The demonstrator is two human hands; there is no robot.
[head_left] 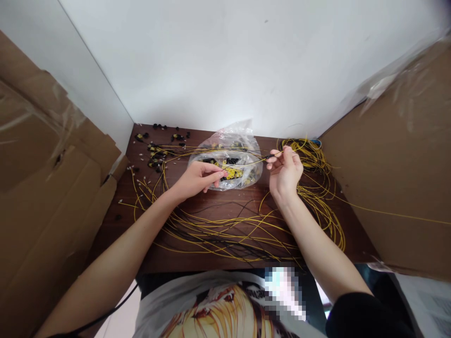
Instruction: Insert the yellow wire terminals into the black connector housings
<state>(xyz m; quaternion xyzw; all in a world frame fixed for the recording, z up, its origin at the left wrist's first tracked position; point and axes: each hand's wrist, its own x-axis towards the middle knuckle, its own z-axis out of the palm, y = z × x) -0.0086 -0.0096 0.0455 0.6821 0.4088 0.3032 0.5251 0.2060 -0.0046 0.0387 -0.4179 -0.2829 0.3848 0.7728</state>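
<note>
A thin black-and-yellow cable [246,164] runs between my hands, above a clear plastic bag. My left hand [201,177] pinches its left end between thumb and forefinger, over the bag's front left part. To the right of the bag, my right hand [286,171] is raised with the palm turned partly up. Its thumb and forefinger pinch the yellow part of the cable, and a small black piece [269,157] sits on the cable by the other fingers. Inside the open plastic bag [254,174] lie many yellow and black connector parts [234,173].
Loose yellow and black cables [225,234] curve across the front of the brown table [225,202]. A cable bundle [306,152] lies at the right. Black connectors [155,155] and small white bits are scattered back left. Cardboard [42,155] stands on both sides, a white wall [225,61] behind.
</note>
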